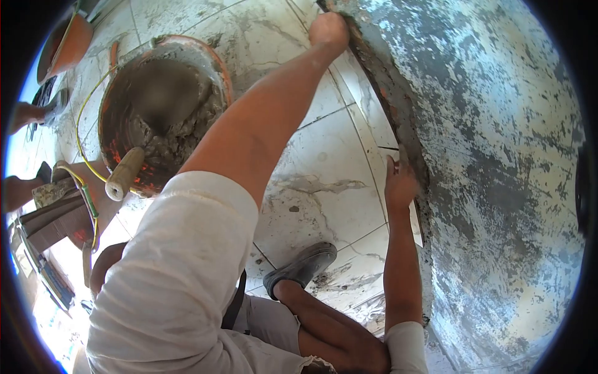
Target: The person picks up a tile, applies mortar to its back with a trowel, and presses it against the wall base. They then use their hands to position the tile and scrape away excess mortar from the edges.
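My left hand [329,32] is closed in a fist at the far end of the wall base, and whatever it grips is hidden. Nearer to me, my right hand [400,186] is at the same edge with its fingers bent and partly blurred; I cannot make out what is in them. Between the hands runs a dark-edged strip [375,87] beside a rough band of grey mortar [398,93] at the foot of the wall. Pale marbled floor tiles [321,156] lie under both arms.
A bucket [227,84] of wet grey mortar [180,118] stands left of my left arm, with a wooden handle [124,174] at its rim. Another orange bucket [70,47] is farther left. My shoe [302,268] rests on the tiles. The patchy wall [498,187] fills the right side.
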The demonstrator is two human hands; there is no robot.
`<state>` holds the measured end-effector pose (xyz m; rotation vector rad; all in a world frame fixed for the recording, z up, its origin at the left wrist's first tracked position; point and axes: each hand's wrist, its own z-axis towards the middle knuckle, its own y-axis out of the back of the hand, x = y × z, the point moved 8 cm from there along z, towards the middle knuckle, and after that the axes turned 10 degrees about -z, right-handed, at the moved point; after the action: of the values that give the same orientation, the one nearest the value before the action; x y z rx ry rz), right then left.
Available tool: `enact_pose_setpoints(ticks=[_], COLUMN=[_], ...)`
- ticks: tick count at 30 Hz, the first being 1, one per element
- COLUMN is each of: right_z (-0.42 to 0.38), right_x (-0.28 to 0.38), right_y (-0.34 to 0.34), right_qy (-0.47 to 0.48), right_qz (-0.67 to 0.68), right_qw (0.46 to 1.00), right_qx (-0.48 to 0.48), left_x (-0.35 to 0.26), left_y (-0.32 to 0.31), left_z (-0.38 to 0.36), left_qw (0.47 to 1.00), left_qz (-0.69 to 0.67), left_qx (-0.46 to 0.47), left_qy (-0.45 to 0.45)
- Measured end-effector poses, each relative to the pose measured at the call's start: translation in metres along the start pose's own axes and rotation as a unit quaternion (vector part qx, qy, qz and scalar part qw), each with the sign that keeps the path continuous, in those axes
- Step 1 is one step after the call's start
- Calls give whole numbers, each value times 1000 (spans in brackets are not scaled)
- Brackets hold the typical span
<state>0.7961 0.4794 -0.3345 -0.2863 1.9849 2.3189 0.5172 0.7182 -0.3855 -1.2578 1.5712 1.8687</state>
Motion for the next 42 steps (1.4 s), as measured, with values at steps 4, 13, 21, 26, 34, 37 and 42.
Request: enact_pose_setpoints(ticks=[4,13,21,26,34,37,42], right_z=[20,26,30,43,58,56,54], right_x=[13,20,20,32,39,43,44], right_y=[-16,-14,-31,-19,-13,-10,-10], right_qy=[7,21,5,17,-10,15,19], right_qz=[-40,-92,-102,-90,-116,-96,-107], right_qw=[999,995,994,996,993,995,992], right_qx=[15,-29,23,-11,28,-38,-58], left_x=[-1,-30,-24,-12,-5,16,42], left_y=[0,5,-10,-17,1,8,-15], left_z=[0,-34,-27,-23,-40,-47,-44], left_qw=[998,810,830,885,986,974,933], left_qz=[55,315,284,245,9,-217,-319], left_qx=[35,231,220,232,125,-27,6], left_qy=[-26,-437,-428,-321,-113,63,166])
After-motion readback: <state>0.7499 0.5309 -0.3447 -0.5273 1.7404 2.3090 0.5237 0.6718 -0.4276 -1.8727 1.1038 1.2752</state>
